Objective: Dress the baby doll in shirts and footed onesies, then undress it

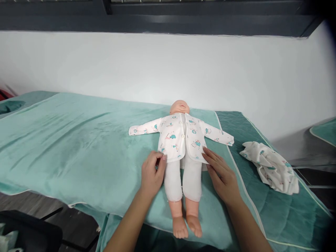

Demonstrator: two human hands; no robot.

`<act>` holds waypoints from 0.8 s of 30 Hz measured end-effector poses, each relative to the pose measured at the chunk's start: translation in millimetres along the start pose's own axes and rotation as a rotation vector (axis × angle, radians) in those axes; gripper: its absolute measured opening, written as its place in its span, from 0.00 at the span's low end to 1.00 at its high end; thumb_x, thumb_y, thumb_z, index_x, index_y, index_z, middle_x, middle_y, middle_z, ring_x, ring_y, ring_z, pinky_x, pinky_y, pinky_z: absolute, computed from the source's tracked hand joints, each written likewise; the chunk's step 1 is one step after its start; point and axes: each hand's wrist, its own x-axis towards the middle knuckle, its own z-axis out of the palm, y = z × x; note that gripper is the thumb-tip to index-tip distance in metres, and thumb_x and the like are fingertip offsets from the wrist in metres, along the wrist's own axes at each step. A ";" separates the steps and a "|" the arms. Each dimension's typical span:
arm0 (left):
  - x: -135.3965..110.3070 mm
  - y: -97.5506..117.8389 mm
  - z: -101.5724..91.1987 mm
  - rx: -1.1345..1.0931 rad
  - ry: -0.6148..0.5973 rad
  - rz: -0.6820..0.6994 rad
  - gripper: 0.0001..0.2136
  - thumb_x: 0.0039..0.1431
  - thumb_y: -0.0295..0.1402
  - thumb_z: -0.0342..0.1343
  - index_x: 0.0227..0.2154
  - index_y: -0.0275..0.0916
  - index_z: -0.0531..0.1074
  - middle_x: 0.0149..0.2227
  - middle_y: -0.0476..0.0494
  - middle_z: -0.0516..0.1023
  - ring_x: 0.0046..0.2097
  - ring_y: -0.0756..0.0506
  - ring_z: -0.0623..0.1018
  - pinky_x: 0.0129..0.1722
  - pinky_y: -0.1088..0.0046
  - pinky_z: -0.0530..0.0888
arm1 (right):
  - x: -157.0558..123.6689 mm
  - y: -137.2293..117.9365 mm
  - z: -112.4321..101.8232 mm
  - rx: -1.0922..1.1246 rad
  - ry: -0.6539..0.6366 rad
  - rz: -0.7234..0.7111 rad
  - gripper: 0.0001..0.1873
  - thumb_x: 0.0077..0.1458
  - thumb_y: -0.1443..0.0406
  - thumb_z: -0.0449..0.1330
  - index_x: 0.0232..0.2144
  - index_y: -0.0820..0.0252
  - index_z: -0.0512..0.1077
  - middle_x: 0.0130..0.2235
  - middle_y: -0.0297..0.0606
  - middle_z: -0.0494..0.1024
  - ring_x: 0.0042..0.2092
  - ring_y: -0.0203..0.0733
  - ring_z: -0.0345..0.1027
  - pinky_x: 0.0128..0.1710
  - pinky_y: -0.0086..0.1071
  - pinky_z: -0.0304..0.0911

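A baby doll (pixel 179 107) lies on its back on the light green blanket (pixel 91 150), feet toward me. It wears a white printed baby jacket (pixel 172 136), unfastened down the front, with both sleeves spread out sideways. White cloth covers its legs (pixel 192 180), while the feet are bare. At the jacket's lower left corner, my left hand (pixel 153 172) is closed with thumb and forefinger pinched on the hem. My right hand (pixel 223 176) rests its outstretched fingers on the opposite lower corner, thumb beside the doll's leg.
To the right, a crumpled white printed cloth (pixel 274 168) lies on a darker green quilted cover (pixel 286 217). A white wall (pixel 105 66) rises behind the bed, below a dark metal frame (pixel 183 19). Something black (pixel 31 229) stands on the floor at lower left.
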 end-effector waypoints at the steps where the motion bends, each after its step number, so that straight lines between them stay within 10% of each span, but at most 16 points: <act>1: 0.2 -0.1 0.1 -0.010 -0.003 -0.022 0.08 0.66 0.33 0.49 0.31 0.39 0.67 0.29 0.51 0.68 0.31 0.51 0.67 0.34 0.74 0.64 | 0.1 -0.1 -0.1 -0.006 0.001 -0.009 0.24 0.63 0.70 0.52 0.59 0.46 0.68 0.63 0.37 0.67 0.64 0.50 0.59 0.62 0.55 0.57; 24: 5.6 -7.9 1.3 -0.209 0.123 -0.349 0.14 0.64 0.43 0.51 0.29 0.39 0.68 0.25 0.52 0.68 0.29 0.50 0.68 0.30 0.74 0.65 | -2.3 -0.2 -0.7 0.050 0.153 0.211 0.22 0.64 0.63 0.55 0.60 0.48 0.66 0.65 0.38 0.64 0.64 0.50 0.58 0.63 0.52 0.54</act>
